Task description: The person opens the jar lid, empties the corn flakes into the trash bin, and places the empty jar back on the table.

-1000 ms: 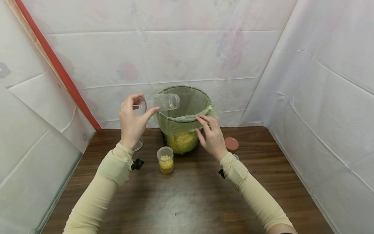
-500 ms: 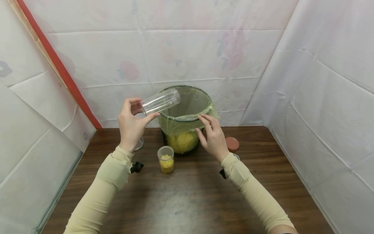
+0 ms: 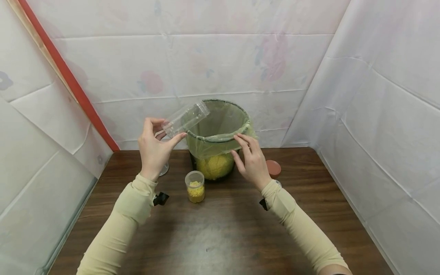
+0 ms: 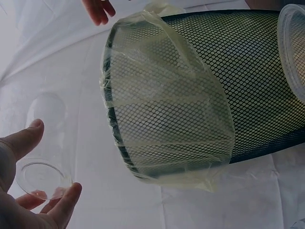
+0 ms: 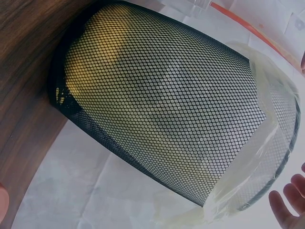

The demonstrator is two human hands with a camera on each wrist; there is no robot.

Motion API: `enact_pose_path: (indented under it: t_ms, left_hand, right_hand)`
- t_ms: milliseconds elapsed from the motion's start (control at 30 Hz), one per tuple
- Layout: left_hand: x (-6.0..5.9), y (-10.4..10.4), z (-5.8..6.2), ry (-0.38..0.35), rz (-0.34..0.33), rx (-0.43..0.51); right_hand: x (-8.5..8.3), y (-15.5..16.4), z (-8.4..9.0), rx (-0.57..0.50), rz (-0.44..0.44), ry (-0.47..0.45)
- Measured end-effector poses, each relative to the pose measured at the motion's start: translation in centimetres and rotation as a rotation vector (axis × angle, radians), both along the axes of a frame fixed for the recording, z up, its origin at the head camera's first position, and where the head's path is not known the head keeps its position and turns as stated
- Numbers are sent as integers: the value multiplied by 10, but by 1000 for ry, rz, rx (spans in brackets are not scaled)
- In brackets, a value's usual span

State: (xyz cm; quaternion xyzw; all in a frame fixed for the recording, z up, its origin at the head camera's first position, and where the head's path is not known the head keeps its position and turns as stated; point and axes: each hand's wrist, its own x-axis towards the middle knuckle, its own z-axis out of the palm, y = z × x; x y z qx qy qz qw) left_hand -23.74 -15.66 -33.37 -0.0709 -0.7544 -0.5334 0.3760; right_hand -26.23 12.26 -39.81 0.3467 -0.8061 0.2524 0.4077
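My left hand point(image 3: 154, 149) holds a clear jar point(image 3: 185, 118) near its base between thumb and fingers. The jar is tilted, its far end over the left rim of a mesh trash bin point(image 3: 214, 168) lined with a thin pale-green bag point(image 3: 209, 151). In the left wrist view, the jar point(image 4: 50, 129) looks see-through with a round base. My right hand point(image 3: 252, 162) is at the bin's front-right rim, fingers loosely bent; whether they touch the bag cannot be told. Yellow material shows through the lower mesh.
In front of the bin stands a clear cup point(image 3: 195, 187) partly filled with yellow bits. A reddish lid point(image 3: 273, 168) sits right of the bin, beside my right wrist. Another clear round item point(image 3: 164, 169) is partly hidden behind my left hand. White cloth walls point(image 3: 220, 65) enclose the wooden table point(image 3: 213, 236).
The jar in my left hand has swung from nearly level to a slant, its far end now higher. My right hand has shifted slightly right along the rim.
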Motion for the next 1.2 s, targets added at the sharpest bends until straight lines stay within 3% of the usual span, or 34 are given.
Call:
enact_pose_path:
  t_ms: [633,733,867,933,1067,1200]
  left_hand:
    - [8,2,-14,1,-5,37]
    - [17,8,-7,8,16,21]
    - [29,16,3,20,-4,45]
    - [30,16,3,15,-20,60]
    - [27,14,-3,15,-45,76]
    - [17,6,-20,13,-72,109]
  right_hand:
    - [10,7,-14,-10,-2,-26]
    - [11,9,-16,-6,-7,-38]
    - [13,12,-20,-14,-16,-45]
    - [14,13,-22,-19,-22,-49]
    - [17,16,-27,-29,-30,-69]
    - [20,19,-33,-27,-40,-86]
